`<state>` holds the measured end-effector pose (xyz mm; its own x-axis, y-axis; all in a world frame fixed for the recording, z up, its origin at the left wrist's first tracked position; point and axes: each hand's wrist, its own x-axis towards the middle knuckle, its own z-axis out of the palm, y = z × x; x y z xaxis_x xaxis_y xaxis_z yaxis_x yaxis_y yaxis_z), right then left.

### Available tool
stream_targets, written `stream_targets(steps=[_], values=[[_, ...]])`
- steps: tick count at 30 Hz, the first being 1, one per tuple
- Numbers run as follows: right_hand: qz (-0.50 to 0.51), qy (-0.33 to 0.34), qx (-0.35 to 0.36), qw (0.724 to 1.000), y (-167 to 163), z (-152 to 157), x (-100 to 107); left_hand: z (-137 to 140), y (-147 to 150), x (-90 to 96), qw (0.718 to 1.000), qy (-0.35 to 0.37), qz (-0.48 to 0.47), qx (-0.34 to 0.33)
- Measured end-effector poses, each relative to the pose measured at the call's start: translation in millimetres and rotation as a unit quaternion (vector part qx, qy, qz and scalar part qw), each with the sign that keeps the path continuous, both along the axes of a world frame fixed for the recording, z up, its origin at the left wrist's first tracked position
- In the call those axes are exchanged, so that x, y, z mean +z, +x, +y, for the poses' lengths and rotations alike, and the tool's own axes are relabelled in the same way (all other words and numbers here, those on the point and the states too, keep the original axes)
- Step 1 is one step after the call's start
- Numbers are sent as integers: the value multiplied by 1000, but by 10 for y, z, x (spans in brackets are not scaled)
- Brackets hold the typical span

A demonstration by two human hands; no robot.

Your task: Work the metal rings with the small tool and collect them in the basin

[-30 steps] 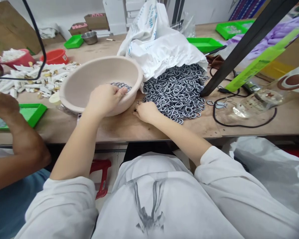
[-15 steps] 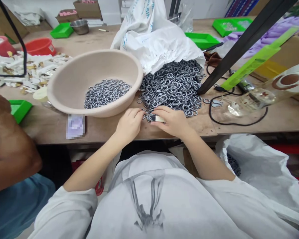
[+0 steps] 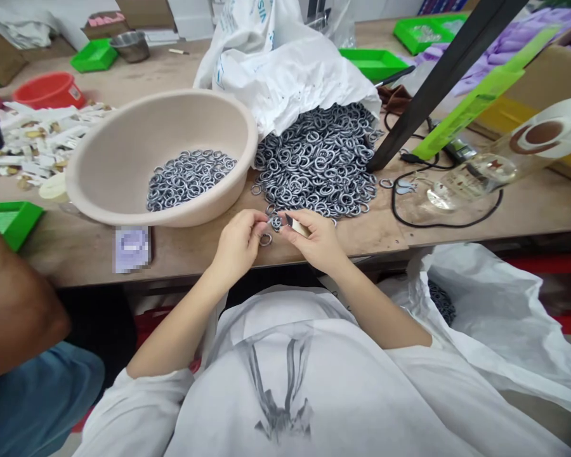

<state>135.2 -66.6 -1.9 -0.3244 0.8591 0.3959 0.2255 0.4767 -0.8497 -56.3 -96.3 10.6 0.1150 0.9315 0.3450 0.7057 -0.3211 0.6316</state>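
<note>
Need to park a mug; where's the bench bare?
Bare wood shows between the purple item and left hand, and between the right hand and black cable. Crowded: the ring pile, and the white pieces left of the basin.

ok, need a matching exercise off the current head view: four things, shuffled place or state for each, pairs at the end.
Things
1. basin
2. right hand
3. large ring pile
4. red tub

Place or state
A. at the mouth of the white sack
B. beyond the scattered white pieces
C. containing a smaller heap of rings
D. gripping a small cream-and-dark object

Pairs: 1-C, 2-D, 3-A, 4-B
</note>
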Motion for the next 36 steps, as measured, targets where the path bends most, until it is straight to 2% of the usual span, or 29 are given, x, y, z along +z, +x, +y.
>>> stream_targets(steps=[2,4,5,7,9,10,12,14,16,18,19,22,25,27,32,36], values=[[57,-50,40,996,-83,-41,30,-183,72,68,993,-15,-113,-27],[84,-58,51,993,-113,-84,54,-313,129,98,963,-64,-262,-13],[84,-40,54,994,-107,-102,65,-352,149,101,935,-105,-340,-7],[63,22,78,995,-69,-125,86,-389,178,95,860,-214,-463,-22],[40,71,117,990,-24,-134,105,-401,207,99,792,-320,-517,-57],[36,81,130,988,-9,-137,113,-408,224,107,766,-358,-529,-71],[45,71,136,987,-2,-143,123,-432,266,131,738,-386,-547,-84],[71,24,139,988,-26,-157,122,-462,310,146,733,-369,-566,-81],[100,-51,142,983,-62,-176,113,-484,343,138,745,-331,-575,-70],[121,-100,112,981,-85,-200,107,-491,357,114,761,-300,-572,-59],[115,-101,86,984,-86,-214,109,-489,358,101,766,-291,-571,-53],[22,-15,52,998,-54,-278,138,-481,352,84,766,-279,-577,-30],[-73,88,85,990,-18,-350,180,-485,356,98,759,-290,-583,2],[-97,128,87,983,-12,-376,199,-495,369,116,756,-298,-582,15],[-113,190,61,973,-33,-399,219,-507,397,141,755,-305,-580,21],[-116,174,74,975,-32,-397,208,-519,383,144,759,-304,-576,15]])
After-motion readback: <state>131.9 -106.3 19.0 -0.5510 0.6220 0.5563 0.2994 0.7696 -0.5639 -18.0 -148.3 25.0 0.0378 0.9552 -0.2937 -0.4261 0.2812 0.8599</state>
